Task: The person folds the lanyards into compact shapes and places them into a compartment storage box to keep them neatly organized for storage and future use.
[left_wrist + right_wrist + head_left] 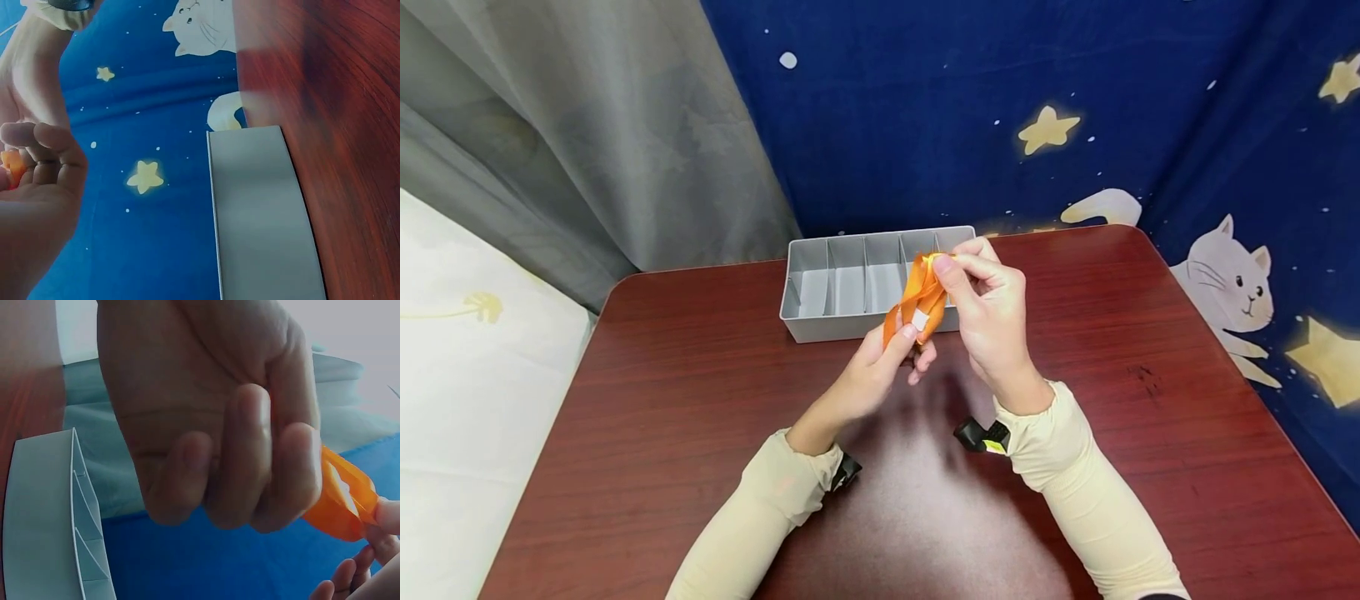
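Note:
An orange ribbon [923, 287], folded in loops and bearing a small white tag [920, 320], is held up between both hands in front of the grey box. My left hand [874, 367] grips its lower end, the thumb lying beside the tag. At the top, my right hand [997, 321] pinches the ribbon between thumb and forefinger. The right wrist view shows the other right fingers [247, 462] curled in, with the ribbon [340, 503] stretching across to the left hand. Only a bit of orange [14, 167] shows within the left hand [47, 175] in the left wrist view.
A grey box [820, 327] divided into several compartments stands at the table's back edge, partly hidden by the ribbon and right hand. The reddish-brown table [700, 400] extends around it. Behind hang a grey curtain [625, 150] and a blue one [925, 125] with stars.

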Tool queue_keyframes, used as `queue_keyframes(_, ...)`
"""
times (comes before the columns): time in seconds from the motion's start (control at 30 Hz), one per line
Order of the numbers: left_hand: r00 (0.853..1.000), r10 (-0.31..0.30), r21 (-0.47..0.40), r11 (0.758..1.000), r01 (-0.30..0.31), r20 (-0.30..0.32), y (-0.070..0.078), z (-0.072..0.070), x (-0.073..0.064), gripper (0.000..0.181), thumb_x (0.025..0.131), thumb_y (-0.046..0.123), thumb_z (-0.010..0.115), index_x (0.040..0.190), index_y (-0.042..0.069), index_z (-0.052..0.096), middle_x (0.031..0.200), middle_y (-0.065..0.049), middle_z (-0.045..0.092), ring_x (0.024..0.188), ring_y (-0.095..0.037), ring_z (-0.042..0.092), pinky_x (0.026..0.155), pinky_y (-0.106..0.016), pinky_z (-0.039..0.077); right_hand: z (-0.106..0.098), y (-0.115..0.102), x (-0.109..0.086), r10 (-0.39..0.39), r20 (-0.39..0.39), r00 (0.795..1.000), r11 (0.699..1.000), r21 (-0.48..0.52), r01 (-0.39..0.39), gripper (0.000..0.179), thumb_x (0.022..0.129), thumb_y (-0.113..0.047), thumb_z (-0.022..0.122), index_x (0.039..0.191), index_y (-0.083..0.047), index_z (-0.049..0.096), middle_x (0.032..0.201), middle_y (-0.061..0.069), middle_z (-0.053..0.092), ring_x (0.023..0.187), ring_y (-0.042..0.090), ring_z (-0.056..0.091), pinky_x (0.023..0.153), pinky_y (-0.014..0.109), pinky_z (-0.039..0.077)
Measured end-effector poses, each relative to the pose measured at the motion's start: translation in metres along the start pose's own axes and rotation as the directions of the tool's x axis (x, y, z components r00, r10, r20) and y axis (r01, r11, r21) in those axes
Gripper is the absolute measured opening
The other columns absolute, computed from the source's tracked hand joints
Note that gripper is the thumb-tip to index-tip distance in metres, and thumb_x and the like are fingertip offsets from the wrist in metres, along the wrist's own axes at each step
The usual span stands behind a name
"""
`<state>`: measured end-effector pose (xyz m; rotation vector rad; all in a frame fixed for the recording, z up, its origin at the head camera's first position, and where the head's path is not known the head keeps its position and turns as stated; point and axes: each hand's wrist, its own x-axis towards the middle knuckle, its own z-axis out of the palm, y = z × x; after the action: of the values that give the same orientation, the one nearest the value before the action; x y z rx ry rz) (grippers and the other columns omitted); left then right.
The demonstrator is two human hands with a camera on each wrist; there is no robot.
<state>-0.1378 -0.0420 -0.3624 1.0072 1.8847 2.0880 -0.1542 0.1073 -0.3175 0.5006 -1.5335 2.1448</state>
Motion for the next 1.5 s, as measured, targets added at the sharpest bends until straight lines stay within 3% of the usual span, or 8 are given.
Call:
queue_keyframes(0.43,0.989,-0.127,-0.074,0.990,0.122,-0.070,0.002,0.001,0.001,0.031,0.100,0.021,0.022,0.086,0.001,0.040,0.069,-0.007,0.033,0.056,-0.020,0.029,0.053,-0.025,0.031,0.000,0.003,-0.003,0.008,0.036,0.999,0.999,-0.032,-0.007,0.013,0.092,0.011,0.060,0.089,0.024,0.062,0.086,0.003,0.051,0.084,0.017,0.051,0.070,0.020,0.048)
queue_keyframes(0.57,0.989,-0.115,-0.048,0.993,0.111,-0.088,0.001,0.003,0.000,0.045,0.106,0.033,0.013,0.089,0.002,0.039,0.070,-0.007,0.032,0.056,-0.016,0.030,0.051,-0.026,0.029,0.001,0.002,-0.003,0.018,0.031,0.999,0.999,-0.027,-0.017,0.013,0.091,0.012,0.060,0.089,0.024,0.062,0.085,0.004,0.050,0.083,0.017,0.050,0.070,0.020,0.047)
queue_keyframes(0.73,0.989,-0.080,0.011,0.997,0.082,-0.125,-0.003,0.004,-0.003,0.038,0.109,0.032,0.027,0.090,0.000,0.038,0.067,-0.007,0.033,0.049,-0.014,0.031,0.048,-0.026,0.034,0.003,0.001,-0.004,0.033,0.030,0.999,0.999,-0.023,-0.032,0.014,0.092,0.012,0.060,0.091,0.025,0.062,0.086,0.003,0.051,0.083,0.016,0.052,0.071,0.019,0.048)
queue_keyframes(1.0,0.997,-0.013,0.022,1.000,0.015,-0.076,-0.004,0.004,-0.005,0.037,0.110,0.029,0.030,0.092,-0.002,0.038,0.066,-0.007,0.034,0.046,-0.014,0.034,0.049,-0.031,0.042,-0.001,-0.001,-0.001,0.034,0.034,0.999,0.998,-0.049,-0.032,0.013,0.090,0.011,0.063,0.089,0.024,0.063,0.086,0.004,0.052,0.084,0.017,0.051,0.070,0.020,0.045)
queue_keyframes(1.17,0.990,-0.005,0.075,0.997,0.015,-0.139,-0.003,0.001,-0.003,0.034,0.109,0.021,0.037,0.090,-0.006,0.045,0.068,-0.010,0.040,0.046,-0.018,0.038,0.050,-0.030,0.043,-0.004,-0.003,0.001,0.037,0.032,0.999,0.998,-0.048,-0.036,0.014,0.091,0.010,0.063,0.087,0.024,0.062,0.085,0.004,0.051,0.081,0.017,0.049,0.065,0.021,0.041)
queue_keyframes(1.23,0.987,0.005,0.122,0.992,0.015,-0.160,-0.003,-0.002,-0.002,0.030,0.109,0.015,0.039,0.089,-0.006,0.049,0.072,-0.011,0.046,0.051,-0.019,0.045,0.052,-0.030,0.046,-0.005,-0.003,0.002,0.045,0.026,0.999,0.998,-0.043,-0.044,0.014,0.091,0.009,0.063,0.085,0.022,0.063,0.084,0.004,0.051,0.080,0.017,0.048,0.064,0.021,0.040)
queue_keyframes(1.33,0.984,0.057,0.251,0.968,-0.013,-0.170,-0.003,-0.008,0.000,0.026,0.106,0.010,0.044,0.088,-0.004,0.056,0.089,-0.012,0.055,0.077,-0.019,0.056,0.069,-0.032,0.049,-0.006,-0.002,0.002,0.056,0.014,0.998,0.998,-0.040,-0.056,0.013,0.091,0.008,0.064,0.083,0.019,0.065,0.084,0.004,0.050,0.078,0.016,0.046,0.062,0.022,0.038)
queue_keyframes(1.5,0.986,0.096,0.339,0.940,-0.045,-0.136,0.001,-0.018,0.001,0.025,0.104,0.014,0.051,0.089,-0.001,0.063,0.116,-0.011,0.056,0.111,-0.020,0.051,0.092,-0.034,0.043,-0.008,-0.001,0.002,0.060,0.011,0.998,0.997,-0.046,-0.059,0.014,0.091,0.008,0.064,0.086,0.021,0.065,0.084,0.004,0.049,0.079,0.017,0.046,0.062,0.021,0.037)
